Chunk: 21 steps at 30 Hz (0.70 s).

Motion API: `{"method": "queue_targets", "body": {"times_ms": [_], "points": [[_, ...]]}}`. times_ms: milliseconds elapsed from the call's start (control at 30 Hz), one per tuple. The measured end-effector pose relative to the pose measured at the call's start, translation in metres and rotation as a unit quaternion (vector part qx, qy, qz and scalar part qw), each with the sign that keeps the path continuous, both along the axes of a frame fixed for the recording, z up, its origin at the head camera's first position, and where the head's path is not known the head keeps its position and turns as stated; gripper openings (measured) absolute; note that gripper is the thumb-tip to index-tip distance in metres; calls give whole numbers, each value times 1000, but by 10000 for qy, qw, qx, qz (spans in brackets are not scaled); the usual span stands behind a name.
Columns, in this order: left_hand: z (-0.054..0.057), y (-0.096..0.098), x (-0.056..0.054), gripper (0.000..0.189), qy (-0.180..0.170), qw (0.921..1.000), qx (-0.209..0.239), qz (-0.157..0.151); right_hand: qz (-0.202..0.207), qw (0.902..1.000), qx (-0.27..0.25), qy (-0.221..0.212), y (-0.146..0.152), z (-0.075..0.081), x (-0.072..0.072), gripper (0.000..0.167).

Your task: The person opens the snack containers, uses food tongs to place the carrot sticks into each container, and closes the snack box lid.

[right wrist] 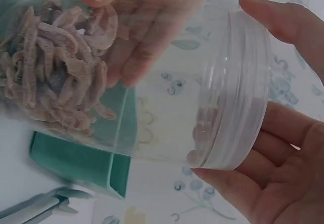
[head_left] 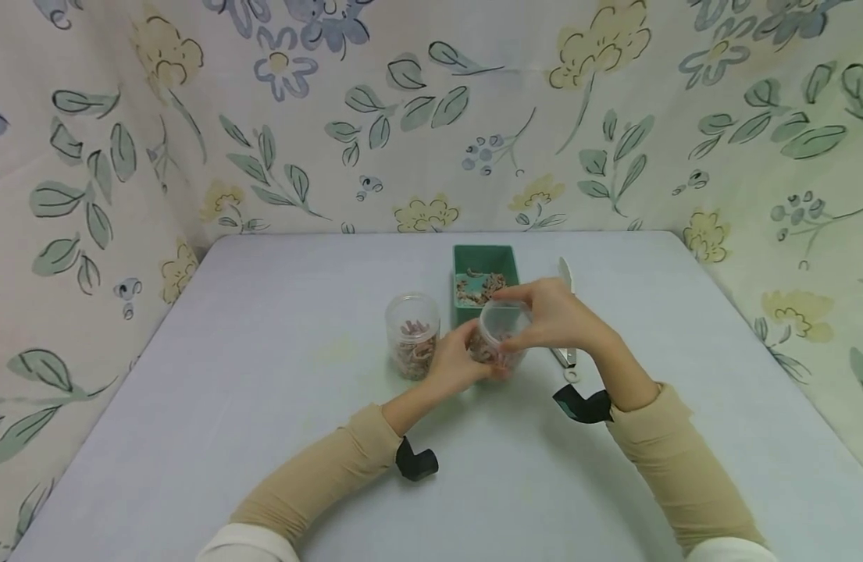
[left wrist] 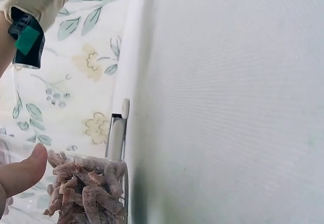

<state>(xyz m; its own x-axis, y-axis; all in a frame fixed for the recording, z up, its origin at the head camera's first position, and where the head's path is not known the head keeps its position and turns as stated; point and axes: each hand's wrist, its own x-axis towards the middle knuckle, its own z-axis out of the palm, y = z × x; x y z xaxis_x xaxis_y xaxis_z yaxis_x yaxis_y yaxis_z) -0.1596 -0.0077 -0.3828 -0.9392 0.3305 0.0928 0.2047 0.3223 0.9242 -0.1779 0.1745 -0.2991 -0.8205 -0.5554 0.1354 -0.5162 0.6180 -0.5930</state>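
A clear plastic jar (right wrist: 157, 123), partly filled with brownish dried strips (right wrist: 55, 67), stands in front of the green container in the head view. My left hand (head_left: 454, 363) grips its side, with the thumb and fingers around the wall. At the top, my right hand (head_left: 554, 316) holds the clear lid (right wrist: 243, 92) by its rim, thumb on one side and fingers on the other. The lid sits over the jar's mouth. Just left of my left hand is a second clear jar (head_left: 412, 343), lidded and holding similar strips.
Behind the held jar stands a green rectangular container (head_left: 466, 314) with some strips inside. A pair of tongs (head_left: 566, 273) lies to its right, partly hidden by my right hand. All rest on a white table (head_left: 297, 453) with a floral curtain (head_left: 417, 156) behind.
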Motion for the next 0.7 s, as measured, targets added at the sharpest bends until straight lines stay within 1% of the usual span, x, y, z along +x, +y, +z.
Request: {"method": "queue_targets", "body": {"times_ms": [67,133,367,467,533,633,700], "points": [[-3,1,-1,75,-132,9999,17,38,-5,9999,110,-28,-1,-3,-3,62],[-6,1,-2,74,-167,9998,9,65,-21,9998,156,-82,-2,-5,-7,63],[-10,2,-7,73,-363,9993,-24,103,85,9993,280,-252,-3,-7,-13,63],[-10,3,-8,75,-457,9988,-125,125,150,9987,344,-331,-2,-7,-14,65],[-10,2,-7,80,-540,9982,-250,97,219,9984,349,-388,0,-7,-14,68],[-9,0,-4,94,-729,9962,-469,8,215,9984,86,-520,5,-8,-13,71],[-8,-4,-1,102,-847,9942,-661,-80,-7,9981,-212,-577,10,-9,-13,71]]}}
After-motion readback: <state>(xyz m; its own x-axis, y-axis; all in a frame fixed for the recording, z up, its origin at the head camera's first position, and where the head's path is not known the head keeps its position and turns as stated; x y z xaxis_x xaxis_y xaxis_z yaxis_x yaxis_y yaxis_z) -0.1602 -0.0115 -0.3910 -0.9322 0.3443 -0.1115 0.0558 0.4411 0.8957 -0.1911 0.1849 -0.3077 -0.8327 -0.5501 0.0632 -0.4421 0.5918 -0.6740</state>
